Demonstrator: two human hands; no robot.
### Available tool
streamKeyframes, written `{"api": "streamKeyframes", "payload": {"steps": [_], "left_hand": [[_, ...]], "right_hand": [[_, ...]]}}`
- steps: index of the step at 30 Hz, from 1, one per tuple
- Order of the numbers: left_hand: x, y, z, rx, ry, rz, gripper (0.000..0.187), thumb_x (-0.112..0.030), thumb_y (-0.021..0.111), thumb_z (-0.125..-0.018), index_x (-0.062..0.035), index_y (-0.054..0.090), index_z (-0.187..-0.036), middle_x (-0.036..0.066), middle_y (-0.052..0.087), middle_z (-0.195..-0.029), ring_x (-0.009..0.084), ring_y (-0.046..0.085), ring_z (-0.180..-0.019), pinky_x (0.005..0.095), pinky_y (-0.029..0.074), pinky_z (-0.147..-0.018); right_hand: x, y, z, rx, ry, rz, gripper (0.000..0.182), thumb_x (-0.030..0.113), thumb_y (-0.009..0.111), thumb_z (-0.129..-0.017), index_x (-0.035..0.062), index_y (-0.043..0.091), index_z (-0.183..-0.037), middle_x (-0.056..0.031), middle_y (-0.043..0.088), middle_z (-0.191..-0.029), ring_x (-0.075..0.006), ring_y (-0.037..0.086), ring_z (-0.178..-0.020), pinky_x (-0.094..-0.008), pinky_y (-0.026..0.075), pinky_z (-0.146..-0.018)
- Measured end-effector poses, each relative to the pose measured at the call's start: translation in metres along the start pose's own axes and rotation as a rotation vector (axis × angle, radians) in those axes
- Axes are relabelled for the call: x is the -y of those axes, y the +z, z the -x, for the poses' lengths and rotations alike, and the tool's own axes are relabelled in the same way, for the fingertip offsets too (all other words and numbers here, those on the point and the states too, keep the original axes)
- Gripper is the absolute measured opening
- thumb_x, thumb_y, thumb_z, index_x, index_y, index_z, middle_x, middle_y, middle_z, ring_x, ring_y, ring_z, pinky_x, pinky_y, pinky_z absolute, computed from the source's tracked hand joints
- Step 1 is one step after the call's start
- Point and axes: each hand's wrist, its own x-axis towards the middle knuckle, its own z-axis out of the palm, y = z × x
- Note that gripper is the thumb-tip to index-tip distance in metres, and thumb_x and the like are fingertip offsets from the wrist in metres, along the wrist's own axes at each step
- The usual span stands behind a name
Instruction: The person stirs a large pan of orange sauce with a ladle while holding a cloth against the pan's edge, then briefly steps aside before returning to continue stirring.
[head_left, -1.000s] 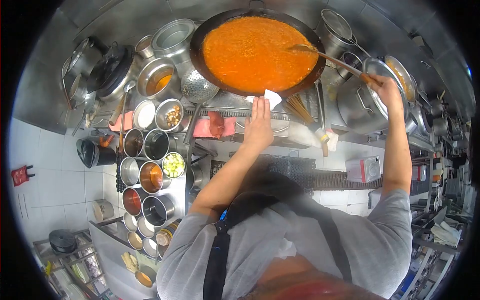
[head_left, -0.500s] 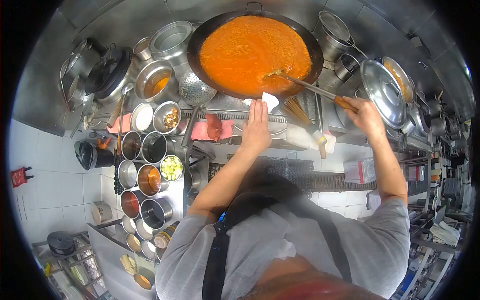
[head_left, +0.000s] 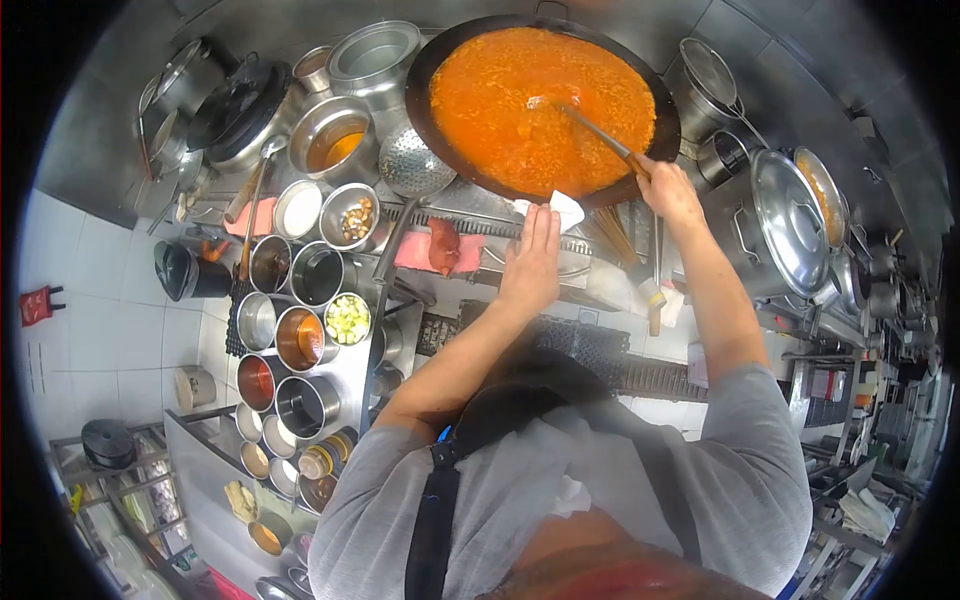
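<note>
My left hand [head_left: 529,265]'s on white cloth [head_left: 567,210], can't tell grip; right hand [head_left: 672,192] clamped on wooden-handled metal ladle [head_left: 600,134], round black wok [head_left: 418,105] past both.

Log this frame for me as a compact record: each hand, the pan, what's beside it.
left hand: fingers extended, at a white cloth by the wok's near rim
right hand: closed around the handle of a long stirring tool
wok: wide, dark, holding orange food
tool end: in the food; exact shape unclear
left of wok: perforated ladle, metal pots
right of wok: large pot with a shiny lid
lower left: metal containers, one with chopped green pieces
</note>
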Motion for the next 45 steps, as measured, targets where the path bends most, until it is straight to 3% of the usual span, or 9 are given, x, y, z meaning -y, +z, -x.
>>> {"api": "streamKeyframes", "payload": {"steps": [11, 14, 17, 22, 26, 29, 34, 37, 45], "left_hand": [[-0.002, -0.003, 0.001, -0.005, -0.001, -0.065, 0.073, -0.001, 0.050, -0.081, 0.0036, 0.026, -0.150, 0.018, 0.020, -0.159, 0.0319, 0.012, -0.151, 0.0595, 0.040, -0.103], [-0.002, -0.006, 0.001, 0.010, 0.007, -0.080, 0.075, -0.001, 0.051, -0.080, 0.0042, 0.025, -0.150, 0.018, 0.019, -0.160, 0.0326, 0.012, -0.151, 0.0593, 0.041, -0.103], [-0.002, -0.006, -0.001, 0.035, 0.001, -0.091, 0.077, -0.001, 0.051, -0.080, 0.0049, 0.023, -0.151, 0.018, 0.018, -0.161, 0.0335, 0.012, -0.151, 0.0585, 0.042, -0.103], [-0.001, 0.001, -0.001, 0.023, 0.010, -0.091, 0.079, -0.002, 0.053, -0.079, 0.0045, 0.021, -0.152, 0.019, 0.017, -0.161, 0.0343, 0.013, -0.151, 0.0581, 0.043, -0.102], [0.000, 0.003, -0.002, 0.027, 0.009, -0.126, 0.082, -0.006, 0.057, -0.079, 0.0058, 0.020, -0.152, 0.020, 0.018, -0.160, 0.0359, 0.013, -0.151, 0.0565, 0.044, -0.102], [0.002, 0.004, -0.002, -0.006, 0.042, -0.116, 0.085, -0.008, 0.061, -0.079, 0.0073, 0.019, -0.151, 0.022, 0.018, -0.159, 0.0374, 0.014, -0.150, 0.0538, 0.044, -0.103], [0.000, 0.003, -0.003, 0.015, 0.027, -0.156, 0.088, -0.011, 0.064, -0.078, 0.0078, 0.018, -0.151, 0.022, 0.018, -0.159, 0.0387, 0.013, -0.150, 0.0510, 0.044, -0.105], [0.001, 0.004, -0.003, 0.017, 0.027, -0.168, 0.089, -0.011, 0.065, -0.078, 0.0086, 0.018, -0.151, 0.023, 0.018, -0.159, 0.0391, 0.013, -0.150, 0.0505, 0.043, -0.105], [0.002, 0.003, -0.002, 0.008, 0.053, -0.150, 0.087, -0.009, 0.062, -0.077, 0.0106, 0.018, -0.150, 0.026, 0.018, -0.158, 0.0406, 0.013, -0.149, 0.0511, 0.043, -0.105]], "right_hand": [[-0.026, 0.003, -0.081, -0.043, 0.189, -0.008, 0.039, 0.023, 0.055, -0.092, 0.0281, 0.061, -0.130, -0.0206, 0.067, -0.114, -0.0385, 0.063, -0.109, -0.0483, 0.050, -0.096], [-0.035, -0.024, -0.061, -0.115, 0.187, -0.045, 0.035, 0.026, 0.059, -0.090, 0.0242, 0.066, -0.125, -0.0201, 0.067, -0.113, -0.0378, 0.062, -0.110, -0.0463, 0.049, -0.096], [-0.088, -0.033, -0.049, -0.147, 0.237, -0.030, 0.038, 0.028, 0.062, -0.089, 0.0227, 0.066, -0.126, -0.0193, 0.067, -0.114, -0.0369, 0.063, -0.110, -0.0448, 0.049, -0.096], [-0.103, -0.097, 0.021, -0.147, 0.249, -0.082, 0.043, 0.025, 0.068, -0.083, 0.0123, 0.067, -0.124, -0.0200, 0.070, -0.108, -0.0333, 0.068, -0.104, -0.0402, 0.050, -0.091], [-0.104, -0.133, 0.070, -0.130, 0.314, -0.100, 0.043, 0.022, 0.070, -0.081, 0.0108, 0.068, -0.123, -0.0204, 0.071, -0.105, -0.0309, 0.070, -0.100, -0.0379, 0.051, -0.090], [-0.098, -0.149, 0.101, -0.142, 0.241, -0.028, 0.043, 0.019, 0.072, -0.079, 0.0101, 0.069, -0.121, -0.0188, 0.073, -0.097, -0.0278, 0.072, -0.090, -0.0353, 0.052, -0.084], [-0.076, -0.151, 0.135, -0.128, 0.219, -0.061, 0.042, 0.011, 0.074, -0.076, 0.0098, 0.071, -0.118, -0.0183, 0.073, -0.095, -0.0285, 0.073, -0.087, -0.0341, 0.053, -0.079], [-0.059, -0.134, 0.141, -0.098, 0.044, -0.109, 0.037, 0.010, 0.074, -0.077, 0.0113, 0.073, -0.115, -0.0197, 0.072, -0.095, -0.0313, 0.071, -0.083, -0.0358, 0.054, -0.079], [-0.012, -0.051, 0.106, -0.090, -0.151, -0.099, 0.036, 0.012, 0.065, -0.084, 0.0174, 0.068, -0.120, -0.0163, 0.070, -0.096, -0.0355, 0.067, -0.088, -0.0454, 0.054, -0.079]]}}
